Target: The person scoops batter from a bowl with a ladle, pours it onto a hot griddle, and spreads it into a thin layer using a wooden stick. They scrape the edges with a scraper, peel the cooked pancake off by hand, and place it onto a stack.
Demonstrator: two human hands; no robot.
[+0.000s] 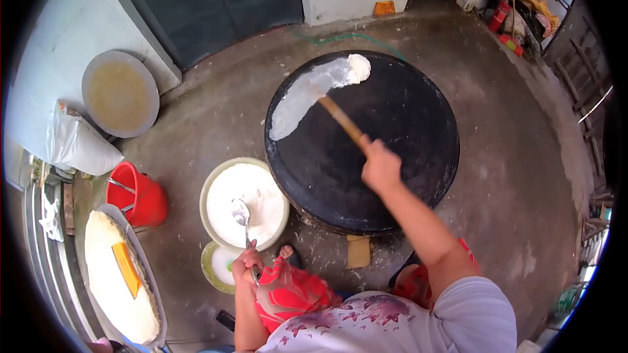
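My right hand [381, 167] grips the wooden handle of a batter spreader [343, 121] over a large round black griddle [399, 111]. The spreader's head is blurred against a strip of white batter [288, 111], which curves along the griddle's far left side and ends in a thick lump [358, 69]. My left hand [248, 263] is closed round the handle of a metal ladle [241, 212]. The ladle's bowl is over a wide basin [204, 206] of white batter, left of the griddle. How deep it sits is hard to see.
Below the basin is a smaller green bowl [209, 268] with white liquid. Further left stand a red bucket [147, 199] with utensils, a tray with a pale stack [111, 268] and an orange scraper [126, 269], a white sack [82, 144] and a round disc [121, 95] against the wall.
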